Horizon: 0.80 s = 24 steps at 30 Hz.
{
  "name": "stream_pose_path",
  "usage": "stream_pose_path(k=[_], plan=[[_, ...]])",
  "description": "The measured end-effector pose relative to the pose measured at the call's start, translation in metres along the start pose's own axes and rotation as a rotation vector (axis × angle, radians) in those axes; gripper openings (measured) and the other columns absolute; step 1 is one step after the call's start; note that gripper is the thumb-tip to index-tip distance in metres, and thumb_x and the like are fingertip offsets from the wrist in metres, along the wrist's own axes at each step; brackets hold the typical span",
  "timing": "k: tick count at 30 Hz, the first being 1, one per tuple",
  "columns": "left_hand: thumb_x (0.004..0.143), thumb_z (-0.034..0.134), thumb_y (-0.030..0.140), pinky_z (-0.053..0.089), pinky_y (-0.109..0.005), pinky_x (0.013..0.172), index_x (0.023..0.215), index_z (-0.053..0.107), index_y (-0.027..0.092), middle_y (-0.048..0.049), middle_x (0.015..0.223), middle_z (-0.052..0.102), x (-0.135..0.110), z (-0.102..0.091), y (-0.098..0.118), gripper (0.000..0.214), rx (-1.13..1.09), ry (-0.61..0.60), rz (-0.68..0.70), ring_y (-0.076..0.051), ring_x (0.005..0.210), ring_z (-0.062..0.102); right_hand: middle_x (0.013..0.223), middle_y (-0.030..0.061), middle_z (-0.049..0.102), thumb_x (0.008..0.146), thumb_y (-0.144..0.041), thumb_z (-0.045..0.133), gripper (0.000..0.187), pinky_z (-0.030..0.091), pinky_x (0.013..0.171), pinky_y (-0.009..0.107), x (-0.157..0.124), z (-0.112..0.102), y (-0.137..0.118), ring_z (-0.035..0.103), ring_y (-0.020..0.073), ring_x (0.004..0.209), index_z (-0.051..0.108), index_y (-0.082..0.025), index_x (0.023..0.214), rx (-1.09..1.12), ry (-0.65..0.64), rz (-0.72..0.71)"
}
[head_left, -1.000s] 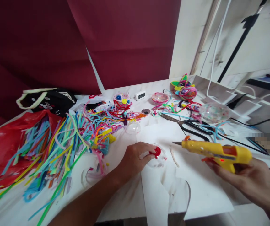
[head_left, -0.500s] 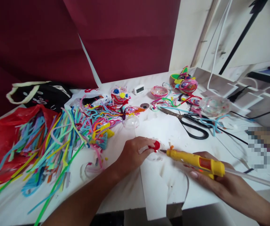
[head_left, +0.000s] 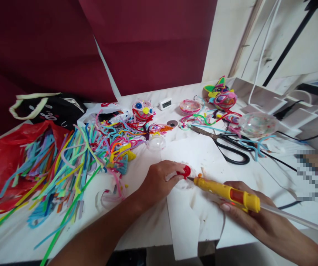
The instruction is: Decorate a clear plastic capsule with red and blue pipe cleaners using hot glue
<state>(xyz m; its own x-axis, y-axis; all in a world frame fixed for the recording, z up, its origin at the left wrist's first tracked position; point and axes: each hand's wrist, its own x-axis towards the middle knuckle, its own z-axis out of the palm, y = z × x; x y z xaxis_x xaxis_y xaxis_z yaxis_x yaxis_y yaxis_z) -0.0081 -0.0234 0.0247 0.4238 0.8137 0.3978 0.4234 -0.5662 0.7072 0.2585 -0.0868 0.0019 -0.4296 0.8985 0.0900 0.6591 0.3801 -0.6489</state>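
Observation:
My left hand (head_left: pixel 163 180) pinches a small round red coil (head_left: pixel 186 171), which looks like rolled pipe cleaner. Under it, partly hidden by my fingers, sits a clear plastic piece (head_left: pixel 185 183) on white paper. In my right hand (head_left: pixel 254 210) is a yellow hot glue gun (head_left: pixel 227 192), with a long glue stick (head_left: pixel 294 218) sticking out of its back end. The gun's dark nozzle points left and reaches the lower edge of the red coil; whether it touches I cannot tell.
Pipe cleaners (head_left: pixel 73 166) spill from a red plastic bag (head_left: pixel 0 162) on the left. Black-handled scissors (head_left: pixel 232 147) lie beyond my right hand. Decorated balls (head_left: pixel 142 111), a small digital clock (head_left: pixel 165 104) and clear bowls (head_left: pixel 257 123) stand at the back. A black cable (head_left: pixel 282 158) crosses the right side.
The glue gun and my right hand have shifted slightly left, bringing the nozzle closer to the red coil. The camera view has moved a little.

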Motion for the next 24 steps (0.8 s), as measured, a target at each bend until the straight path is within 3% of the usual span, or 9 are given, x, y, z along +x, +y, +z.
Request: stream_pose_path(k=[9,24], plan=[[0.079,0.064,0.012,0.054,-0.032,0.088,0.091,0.069,0.018,-0.0048,0.101,0.072,-0.002,0.0,-0.001,0.014,0.009,-0.011,-0.027,-0.019,0.096,0.067,0.111,0.0056,0.055,0.09,-0.04,0.048,0.026,0.047,0.082,0.039,0.0,0.003,0.001,0.055,0.0228,0.097,0.047,-0.029,0.114,-0.008,0.006,0.015],[0.079,0.064,0.012,0.054,-0.032,0.088,0.091,0.069,0.019,-0.0047,0.101,0.072,-0.001,0.0,-0.001,0.015,0.016,-0.008,-0.01,-0.018,0.097,0.067,0.101,0.0063,0.062,0.09,-0.04,0.048,0.023,0.052,0.069,0.036,0.006,-0.001,-0.009,0.062,0.0226,0.085,0.049,-0.026,0.109,-0.087,0.08,-0.077]])
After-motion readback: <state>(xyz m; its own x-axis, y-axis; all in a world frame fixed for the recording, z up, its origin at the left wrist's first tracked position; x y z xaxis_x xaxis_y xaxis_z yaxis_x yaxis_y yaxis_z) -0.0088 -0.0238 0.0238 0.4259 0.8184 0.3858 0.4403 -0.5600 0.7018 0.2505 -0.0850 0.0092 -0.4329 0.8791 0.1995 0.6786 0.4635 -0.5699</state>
